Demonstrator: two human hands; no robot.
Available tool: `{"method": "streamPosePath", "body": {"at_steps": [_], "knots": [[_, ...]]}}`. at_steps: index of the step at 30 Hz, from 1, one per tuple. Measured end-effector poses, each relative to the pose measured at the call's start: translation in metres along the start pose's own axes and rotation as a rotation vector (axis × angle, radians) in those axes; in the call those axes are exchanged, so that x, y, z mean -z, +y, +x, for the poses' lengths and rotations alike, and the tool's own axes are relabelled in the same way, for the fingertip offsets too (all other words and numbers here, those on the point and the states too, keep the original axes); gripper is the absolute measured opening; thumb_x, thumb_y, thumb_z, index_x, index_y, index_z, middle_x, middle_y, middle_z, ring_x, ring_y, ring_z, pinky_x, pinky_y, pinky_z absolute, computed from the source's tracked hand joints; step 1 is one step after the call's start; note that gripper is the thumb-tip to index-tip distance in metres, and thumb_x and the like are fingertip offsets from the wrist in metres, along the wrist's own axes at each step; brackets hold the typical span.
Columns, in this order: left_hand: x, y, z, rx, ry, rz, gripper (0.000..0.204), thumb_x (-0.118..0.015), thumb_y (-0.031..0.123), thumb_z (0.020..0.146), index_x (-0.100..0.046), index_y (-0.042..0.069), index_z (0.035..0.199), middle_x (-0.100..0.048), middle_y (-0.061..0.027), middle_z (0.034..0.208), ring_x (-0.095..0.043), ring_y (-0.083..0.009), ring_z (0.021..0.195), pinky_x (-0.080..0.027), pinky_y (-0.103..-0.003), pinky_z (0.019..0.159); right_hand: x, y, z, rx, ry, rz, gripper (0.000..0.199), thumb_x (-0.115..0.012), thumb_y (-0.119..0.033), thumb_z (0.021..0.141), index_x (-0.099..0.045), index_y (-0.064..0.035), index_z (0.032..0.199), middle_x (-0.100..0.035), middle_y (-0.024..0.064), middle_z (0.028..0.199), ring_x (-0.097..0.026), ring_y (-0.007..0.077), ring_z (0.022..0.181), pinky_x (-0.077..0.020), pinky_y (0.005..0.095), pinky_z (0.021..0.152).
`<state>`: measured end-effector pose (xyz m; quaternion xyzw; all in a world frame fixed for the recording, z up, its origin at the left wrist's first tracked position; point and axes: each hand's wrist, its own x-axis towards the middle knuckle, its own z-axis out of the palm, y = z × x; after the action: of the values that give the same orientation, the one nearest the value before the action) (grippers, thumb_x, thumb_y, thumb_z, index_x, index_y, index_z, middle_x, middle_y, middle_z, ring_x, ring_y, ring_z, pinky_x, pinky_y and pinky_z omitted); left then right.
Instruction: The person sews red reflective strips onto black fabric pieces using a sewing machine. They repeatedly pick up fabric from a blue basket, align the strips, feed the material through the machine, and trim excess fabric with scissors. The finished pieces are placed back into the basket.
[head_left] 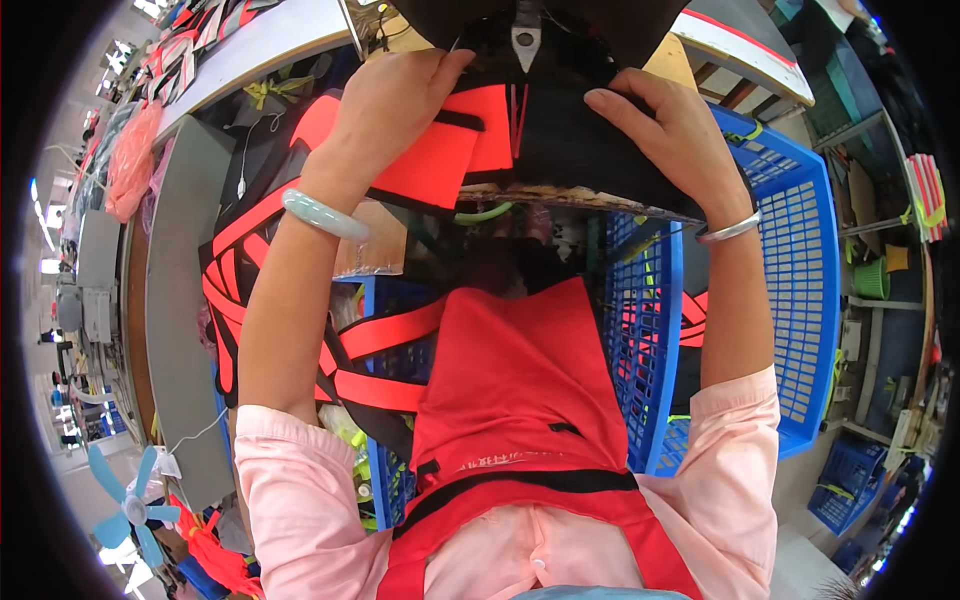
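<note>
Blue plastic crates [800,260] flank the worktable at three o'clock; left hand [395,95] and right hand [670,125] both grip black-and-orange fabric [500,140] at twelve.

Counted at the sewing desk: two hands, one fabric piece, crates, bangles.

Two hands [400,105] [665,125] on one black-and-orange fabric piece [500,140]; two wrist bangles, one pale green [325,215], one silver [728,231]; two blue plastic crates close by [790,250] [395,480], a third small one at far right [850,480]; one light-blue fan [130,505]; one red apron [515,390].
</note>
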<state>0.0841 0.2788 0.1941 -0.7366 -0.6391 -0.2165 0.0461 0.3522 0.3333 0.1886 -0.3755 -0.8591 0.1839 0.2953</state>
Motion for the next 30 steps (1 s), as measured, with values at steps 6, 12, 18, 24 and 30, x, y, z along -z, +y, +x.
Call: {"method": "streamPosePath", "body": {"at_steps": [6, 12, 18, 24, 30], "knots": [[0.002, -0.005, 0.003, -0.077, 0.009, 0.029, 0.027, -0.050, 0.023, 0.097, -0.068, 0.006, 0.109, -0.060, -0.0209, 0.076, -0.057, -0.0398, 0.070, -0.044, -0.045, 0.062, 0.003, 0.004, 0.004, -0.013, -0.021, 0.037, 0.039, -0.063, -0.040, 0.091, -0.067, -0.0016, 0.095, -0.061, 0.0093, 0.071, -0.059, 0.0178, 0.066, -0.0443, 0.0324, 0.062], [-0.016, -0.033, 0.017, -0.269, 0.084, 0.304, 0.030, -0.049, 0.018, 0.096, -0.062, 0.007, 0.120, -0.065, -0.0179, 0.086, -0.061, -0.0388, 0.077, -0.047, -0.048, 0.068, -0.001, 0.019, 0.021, 0.018, 0.086, -0.091, 0.044, -0.061, -0.047, 0.089, -0.070, -0.0035, 0.094, -0.066, 0.0150, 0.076, -0.064, 0.0309, 0.071, -0.0483, 0.0387, 0.067], [0.025, -0.029, -0.029, 0.014, 0.043, 0.128, 0.035, -0.047, 0.028, 0.100, -0.064, -0.002, 0.091, -0.061, -0.0233, 0.079, -0.058, -0.0427, 0.078, -0.044, -0.048, 0.065, 0.052, 0.030, -0.036, -0.075, -0.030, -0.048, 0.037, -0.064, -0.035, 0.089, -0.063, 0.0013, 0.084, -0.060, 0.0166, 0.070, -0.058, 0.0279, 0.064, -0.0427, 0.0376, 0.061], [0.048, 0.017, -0.121, 0.108, -0.025, 0.028, 0.029, -0.054, 0.024, 0.097, -0.065, -0.001, 0.085, -0.059, -0.0221, 0.073, -0.058, -0.0400, 0.069, -0.043, -0.046, 0.059, 0.067, 0.090, -0.213, -0.491, -0.391, -0.244, 0.029, -0.067, -0.028, 0.086, -0.062, 0.0001, 0.081, -0.058, 0.0183, 0.069, -0.055, 0.0326, 0.061, -0.0415, 0.0388, 0.058], [-0.005, 0.090, -0.201, 0.249, -0.061, -0.093, 0.027, -0.057, 0.023, 0.096, -0.064, 0.002, 0.080, -0.062, -0.0160, 0.072, -0.060, -0.0352, 0.065, -0.046, -0.041, 0.056, 0.018, 0.053, -0.269, -0.571, -0.099, -0.035, 0.023, -0.064, -0.021, 0.090, -0.068, 0.0021, 0.092, -0.068, 0.0136, 0.082, -0.065, 0.0241, 0.074, -0.0484, 0.0346, 0.068]]}}
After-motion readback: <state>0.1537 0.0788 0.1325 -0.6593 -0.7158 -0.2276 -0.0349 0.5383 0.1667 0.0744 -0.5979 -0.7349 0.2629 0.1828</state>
